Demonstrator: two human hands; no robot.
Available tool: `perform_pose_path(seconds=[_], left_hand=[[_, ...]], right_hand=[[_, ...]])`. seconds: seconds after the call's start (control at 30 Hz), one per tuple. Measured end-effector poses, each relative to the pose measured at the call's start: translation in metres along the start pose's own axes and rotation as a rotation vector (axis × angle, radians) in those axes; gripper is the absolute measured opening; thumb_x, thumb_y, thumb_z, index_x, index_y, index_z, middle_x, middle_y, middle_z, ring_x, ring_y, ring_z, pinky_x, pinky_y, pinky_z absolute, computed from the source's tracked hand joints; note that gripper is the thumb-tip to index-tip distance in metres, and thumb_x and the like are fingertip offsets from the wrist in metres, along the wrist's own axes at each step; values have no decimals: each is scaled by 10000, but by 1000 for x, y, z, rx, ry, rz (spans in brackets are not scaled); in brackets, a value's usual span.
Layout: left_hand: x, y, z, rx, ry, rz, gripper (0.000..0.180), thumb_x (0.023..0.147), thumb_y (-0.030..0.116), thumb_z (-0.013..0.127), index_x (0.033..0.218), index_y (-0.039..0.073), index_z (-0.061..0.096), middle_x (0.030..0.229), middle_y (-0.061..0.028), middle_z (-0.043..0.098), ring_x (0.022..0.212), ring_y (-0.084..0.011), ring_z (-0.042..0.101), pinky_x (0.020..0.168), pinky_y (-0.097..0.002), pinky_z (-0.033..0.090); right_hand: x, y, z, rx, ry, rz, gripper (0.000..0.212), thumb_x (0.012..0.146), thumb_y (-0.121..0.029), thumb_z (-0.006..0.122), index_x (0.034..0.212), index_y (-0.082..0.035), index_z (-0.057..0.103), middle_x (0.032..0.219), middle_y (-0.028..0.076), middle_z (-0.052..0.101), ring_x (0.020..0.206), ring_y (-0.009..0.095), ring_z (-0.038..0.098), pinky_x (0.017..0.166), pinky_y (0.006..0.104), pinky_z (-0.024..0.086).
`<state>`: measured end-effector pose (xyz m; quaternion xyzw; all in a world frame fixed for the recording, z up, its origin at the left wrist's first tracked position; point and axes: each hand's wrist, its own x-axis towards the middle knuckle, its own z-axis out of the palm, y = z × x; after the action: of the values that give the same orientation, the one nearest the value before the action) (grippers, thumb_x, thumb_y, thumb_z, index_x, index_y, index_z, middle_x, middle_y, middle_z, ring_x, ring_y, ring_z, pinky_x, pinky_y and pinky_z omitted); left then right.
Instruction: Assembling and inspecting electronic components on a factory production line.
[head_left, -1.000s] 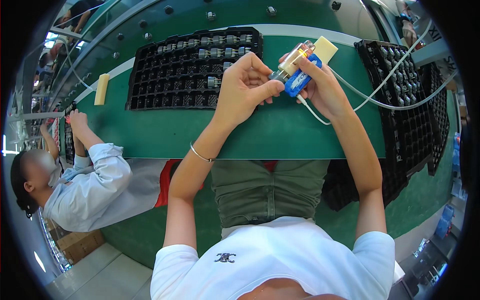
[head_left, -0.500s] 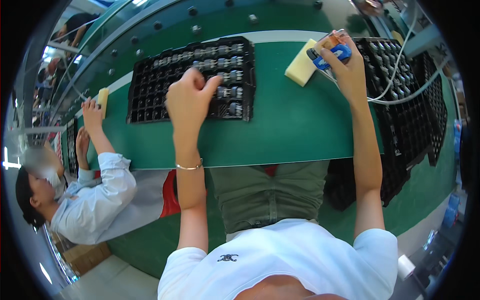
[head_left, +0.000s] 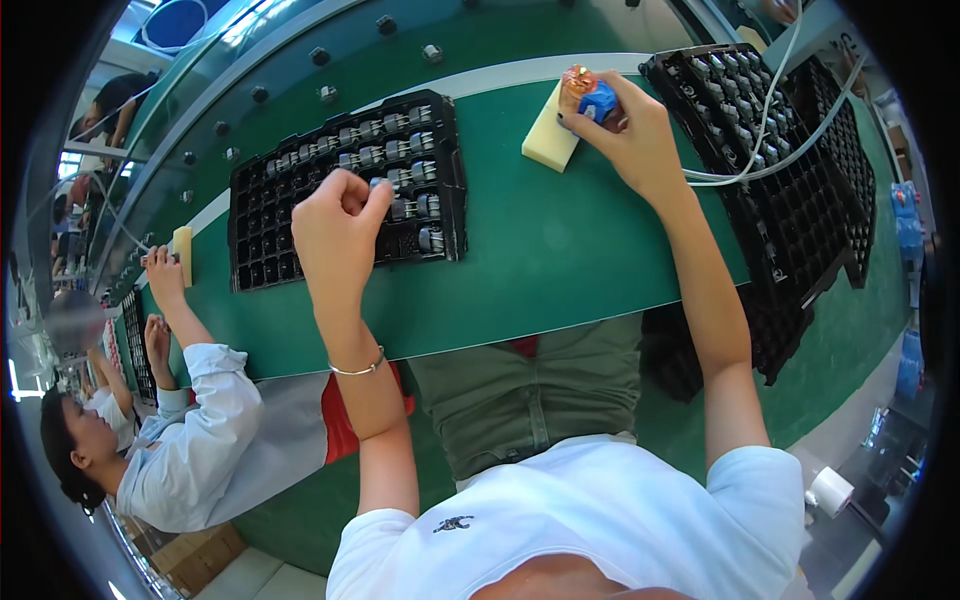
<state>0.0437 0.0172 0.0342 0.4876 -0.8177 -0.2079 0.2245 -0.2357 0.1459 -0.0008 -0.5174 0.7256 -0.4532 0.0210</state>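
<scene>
My left hand [head_left: 342, 222] is closed, thumb and fingers pinched, over a black compartment tray [head_left: 262, 272]. Small grey metal parts [head_left: 418, 172] fill several pockets at the tray's right and far side. A small greyish bit shows at my fingertips; whether I hold it or it sits in the tray I cannot tell. To the right, my right hand [head_left: 635, 130] grips a small object with a blue body and a clear orange end [head_left: 592, 98]. It is above and beside a pale yellow foam block [head_left: 550, 140], which lies on the green table.
Black trays with metal parts [head_left: 735, 105] are stacked at the right, with white hoses [head_left: 762, 135] crossing them. Behind the green table [head_left: 540, 235] runs a green strip carrying small parts [head_left: 328, 94]. At the left a co-worker in a light shirt [head_left: 195, 440] works by another foam block [head_left: 183, 255].
The view has shifted, so the table and trays sit differently in the picture. My right hand has turned the blue object, still over the foam block. My left hand stays pinched over the tray.
</scene>
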Motion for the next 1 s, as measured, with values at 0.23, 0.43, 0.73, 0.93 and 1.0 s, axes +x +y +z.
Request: perform_pose_path(seconds=[0.23,0.43,0.73,0.93,1.0], left_hand=[[8,32,8,-792,-315,165,115,813,51,712,778,-10,622,657,40,568,586,-4,454,520,-168,317],[8,22,43,-977,-422,44,109,868,112,654,811,20,646,711,-43,659,542,-50,542,488,-168,356],[4,24,55,-1151,-417,-27,128,915,137,587,912,13,620,830,-103,705,570,-75,575,497,-182,401],[3,18,57,-1198,-396,-30,197,942,164,552,1020,10,645,853,-98,699,600,-67,574,512,-175,408],[4,16,58,-1217,-401,-30,190,948,161,541,1014,19,649,851,-91,697,600,-65,573,513,-175,409]], right_hand=[[0,1,0,6,2,-19,418,765,-240,795,1088,-25,639,751,-7,539,606,62,430,548,219,391],[0,-2,1,5,-12,-10,439,766,-255,797,1104,-22,640,765,-5,552,611,63,435,551,220,393],[0,-1,-2,-18,-24,28,450,764,-270,797,1106,-20,647,763,-7,559,622,66,444,564,221,402],[1,0,-1,1,-37,45,438,763,-263,794,1098,-21,649,769,-13,567,623,64,447,566,219,402],[1,-1,-1,6,-58,78,442,760,-256,794,1108,-23,651,779,-15,579,625,62,453,569,215,404]])
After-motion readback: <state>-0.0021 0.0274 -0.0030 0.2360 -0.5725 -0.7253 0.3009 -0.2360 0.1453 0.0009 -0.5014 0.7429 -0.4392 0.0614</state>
